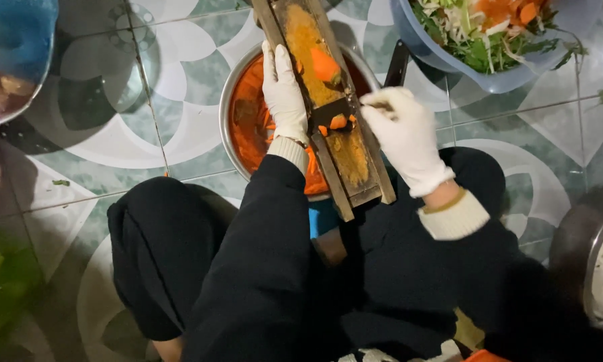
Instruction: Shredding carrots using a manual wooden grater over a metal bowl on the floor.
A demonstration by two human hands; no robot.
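While the person crouched over the tiled floor [147,134], a metal bowl [231,100] of orange carrot shreds sat before the knees. Across its rim lay a wooden slicer board [355,161], stained orange. The gloved left hand [283,94] clasped the board's left edge. The gloved right hand [403,134] pinched at the blade's right side, fingers closed; what they gripped could not be told. A carrot piece [324,66] rested on the board. A blue bowl [422,40] of mixed vegetables stood near the floor's far right corner.
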